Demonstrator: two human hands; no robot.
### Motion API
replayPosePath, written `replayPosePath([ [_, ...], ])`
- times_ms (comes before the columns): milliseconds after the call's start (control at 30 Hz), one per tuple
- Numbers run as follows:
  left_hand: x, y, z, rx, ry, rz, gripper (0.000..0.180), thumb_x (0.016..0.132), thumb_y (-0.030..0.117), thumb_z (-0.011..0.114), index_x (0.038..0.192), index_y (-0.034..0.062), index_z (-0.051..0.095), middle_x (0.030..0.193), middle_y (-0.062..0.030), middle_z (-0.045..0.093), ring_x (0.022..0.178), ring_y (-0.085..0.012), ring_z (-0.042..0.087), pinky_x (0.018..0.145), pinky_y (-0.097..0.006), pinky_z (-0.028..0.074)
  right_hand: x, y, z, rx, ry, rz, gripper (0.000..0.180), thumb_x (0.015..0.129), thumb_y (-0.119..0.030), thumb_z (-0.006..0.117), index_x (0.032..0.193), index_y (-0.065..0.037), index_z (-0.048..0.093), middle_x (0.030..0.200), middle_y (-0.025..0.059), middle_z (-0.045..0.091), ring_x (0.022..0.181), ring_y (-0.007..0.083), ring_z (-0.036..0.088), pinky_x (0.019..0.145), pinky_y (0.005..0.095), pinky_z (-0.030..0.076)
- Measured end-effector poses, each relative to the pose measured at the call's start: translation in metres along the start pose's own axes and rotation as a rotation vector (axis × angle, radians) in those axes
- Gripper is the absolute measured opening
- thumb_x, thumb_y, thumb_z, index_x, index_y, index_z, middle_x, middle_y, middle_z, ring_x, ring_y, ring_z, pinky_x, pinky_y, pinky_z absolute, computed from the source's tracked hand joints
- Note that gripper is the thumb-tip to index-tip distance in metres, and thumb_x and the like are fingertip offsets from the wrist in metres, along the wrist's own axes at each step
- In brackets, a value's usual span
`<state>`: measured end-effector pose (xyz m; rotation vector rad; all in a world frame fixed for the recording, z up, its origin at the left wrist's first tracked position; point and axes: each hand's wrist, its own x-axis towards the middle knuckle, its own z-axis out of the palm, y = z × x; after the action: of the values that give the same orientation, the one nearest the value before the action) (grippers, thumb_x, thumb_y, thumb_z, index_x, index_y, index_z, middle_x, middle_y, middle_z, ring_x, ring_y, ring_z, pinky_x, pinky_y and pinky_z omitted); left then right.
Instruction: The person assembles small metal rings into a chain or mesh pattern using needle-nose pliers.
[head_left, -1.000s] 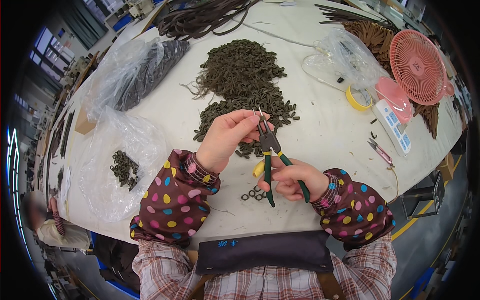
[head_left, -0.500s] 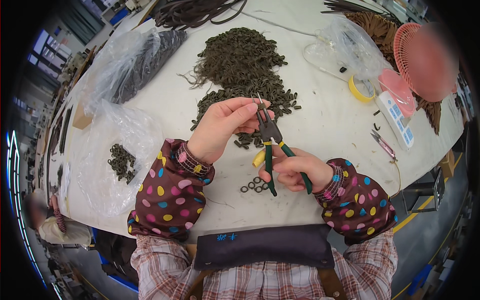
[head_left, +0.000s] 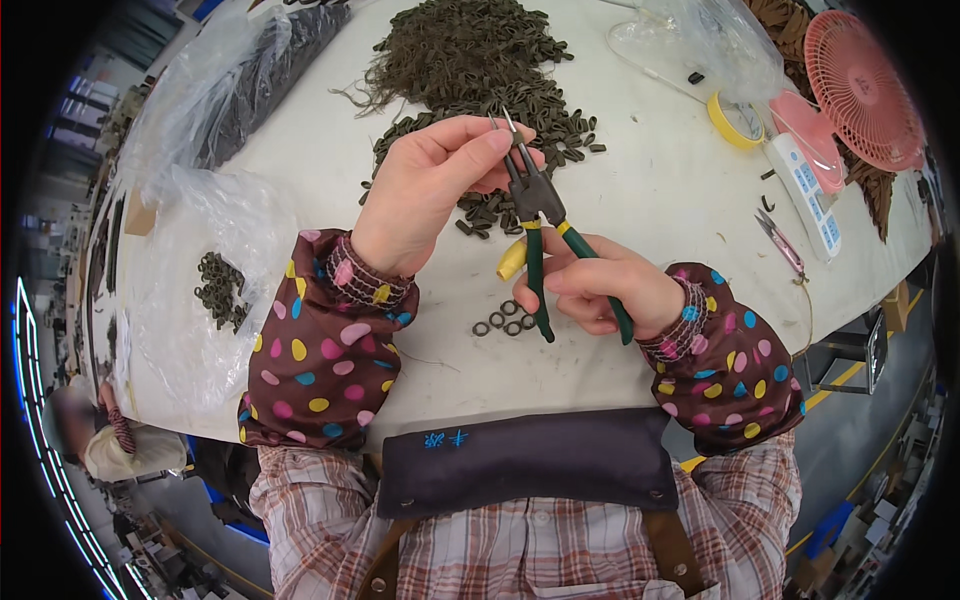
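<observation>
A pair of pliers with dark green handles stands at the centre of the frame, slightly above the middle, its slim metal tips pointing up. The right hand is curled round the handles, grasping them, and the handles are spread apart. The left hand has its thumb and fingers closed about the tips; whether a small piece is pinched there too, I cannot tell. A short yellow tube shows beside the left-hand handle, near the right hand's fingers. Just below the pliers, a few small dark rings lie on the white table. A large pile of dark loops fills the upper centre, and a clear plastic bag at left has a cluster of dark loops with it. Towards the upper right are a roll of yellow tape, a pink fan, a white power strip and a pair of snips. Blue lettering, in two characters, marks the dark apron at lower centre; the mark on the fan's hub is too small to read.
</observation>
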<state>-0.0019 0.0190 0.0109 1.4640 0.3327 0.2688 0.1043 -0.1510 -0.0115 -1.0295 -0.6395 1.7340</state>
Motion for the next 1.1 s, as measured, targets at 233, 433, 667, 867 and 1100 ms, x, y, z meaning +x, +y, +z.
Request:
replayPosePath([
  [233, 0.006, -0.01, -0.001, 0.012, -0.056, 0.001, 0.03, 0.09, 0.03, 0.051, 0.108, 0.0076, 0.057, 0.098, -0.0035, 0.064, 0.085, -0.0087, 0.058, 0.08, -0.027, 0.043, -0.002, -0.001, -0.005, 0.024, 0.05, 0.015, 0.032, 0.081, -0.021, 0.049, 0.107, -0.003, 0.047, 0.086, 0.0011, 0.056, 0.043, 0.0014, 0.028, 0.036, 0.018, 0.024],
  [433, 0.006, -0.013, -0.001, -0.015, -0.009, -0.008, 0.028, 0.09, 0.028, 0.051, 0.106, 0.0067, 0.058, 0.099, -0.0034, 0.064, 0.086, -0.0103, 0.059, 0.081, -0.028, 0.044, -0.001, -0.001, -0.007, -0.008, 0.035, 0.029, 0.04, 0.082, -0.021, 0.048, 0.116, -0.001, 0.045, 0.091, 0.0028, 0.058, 0.042, 0.0027, 0.029, 0.037, 0.019, 0.027],
  [667, 0.004, -0.004, -0.02, 0.069, 0.307, 0.176, 0.026, 0.089, 0.025, 0.053, 0.101, 0.0023, 0.06, 0.098, -0.0058, 0.063, 0.082, -0.0136, 0.059, 0.08, -0.026, 0.044, -0.005, -0.001, 0.001, -0.069, -0.087, 0.038, 0.044, 0.08, -0.015, 0.045, 0.12, 0.001, 0.04, 0.104, 0.0135, 0.056, 0.063, 0.014, 0.058, 0.053, 0.0218, 0.046],
  [867, -0.053, -0.027, -0.006, 0.742, -0.139, 0.106, 0.019, 0.078, 0.011, 0.064, 0.097, 0.0081, 0.064, 0.084, -0.0047, 0.056, 0.075, -0.0124, 0.053, 0.068, -0.025, 0.044, -0.008, -0.008, -0.011, -0.139, 0.056, -0.209, 0.047, 0.079, -0.014, 0.045, 0.124, 0.0, 0.04, 0.11, 0.0126, 0.054, 0.08, 0.017, 0.059, 0.066, 0.0262, 0.049],
  [1100, -0.037, -0.027, -0.032, 0.931, -0.017, 0.081, 0.017, 0.078, 0.007, 0.063, 0.095, 0.0062, 0.063, 0.085, -0.0022, 0.059, 0.068, -0.0099, 0.051, 0.062, -0.022, 0.041, -0.013, -0.012, -0.02, -0.042, 0.205, -0.295, 0.037, 0.082, -0.018, 0.046, 0.114, 0.0, 0.048, 0.105, 0.0102, 0.058, 0.076, 0.0128, 0.059, 0.063, 0.0253, 0.05],
])
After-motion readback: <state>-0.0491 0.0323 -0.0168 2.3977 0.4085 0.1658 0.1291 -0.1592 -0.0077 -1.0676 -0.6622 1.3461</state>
